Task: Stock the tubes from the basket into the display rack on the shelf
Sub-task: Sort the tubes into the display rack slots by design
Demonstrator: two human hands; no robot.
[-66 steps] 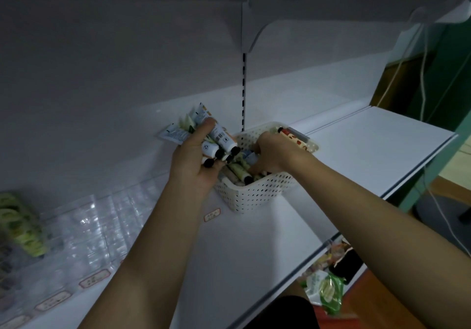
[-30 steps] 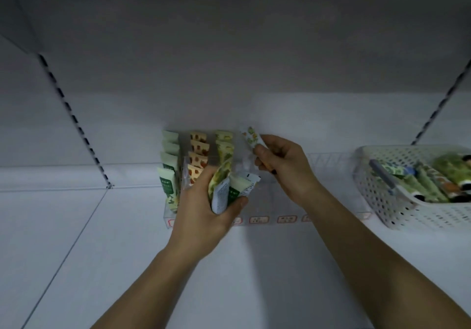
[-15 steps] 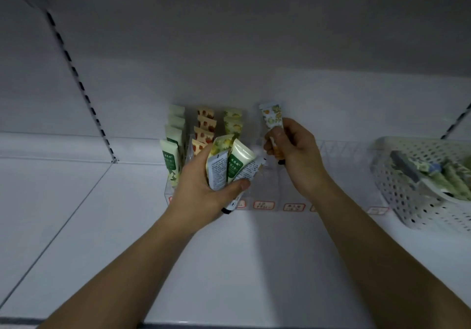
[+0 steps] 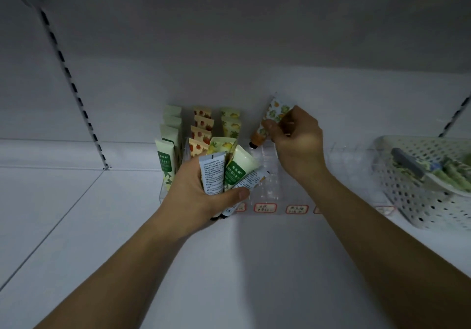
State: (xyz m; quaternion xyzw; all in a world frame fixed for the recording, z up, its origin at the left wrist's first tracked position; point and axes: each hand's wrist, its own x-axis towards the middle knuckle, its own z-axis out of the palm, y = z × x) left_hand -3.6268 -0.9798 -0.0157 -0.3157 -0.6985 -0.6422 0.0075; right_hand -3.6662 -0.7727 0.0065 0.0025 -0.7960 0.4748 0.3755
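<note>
Now the right hand point(image 4: 297, 140) pinches an orange-patterned tube point(image 4: 271, 119) between thumb and fingers, cap pointing down, tilted, its dark cap just above the back of the fourth lane of the clear display rack point(image 4: 267, 186). Half a second ago that same tube was held more upright and a little higher in front of the back wall; since then it has tipped and dropped toward the lane, which I take to mean the person has chosen this empty lane and is about to seat the tube there. A second ago the hand was only just drawing it away from the bunch. The left hand point(image 4: 201, 196) grips a fan of several tubes point(image 4: 224, 170), white and green ones among them, held in front of the rack's filled lanes, and that grip looks unchanged over the last second. Three lanes on the left already hold rows of standing tubes point(image 4: 201, 130): pale green, strawberry print and yellow fruit print. Lanes to the right of the orange tube look empty, though the clear plastic makes that hard to be sure of. Red-edged price labels point(image 4: 265, 207) run along the rack's front. Off to the right on the same white shelf point(image 4: 76, 226) stands the white perforated basket point(image 4: 418, 201), with more tubes lying inside, so much of the stocking seems left to do.
</note>
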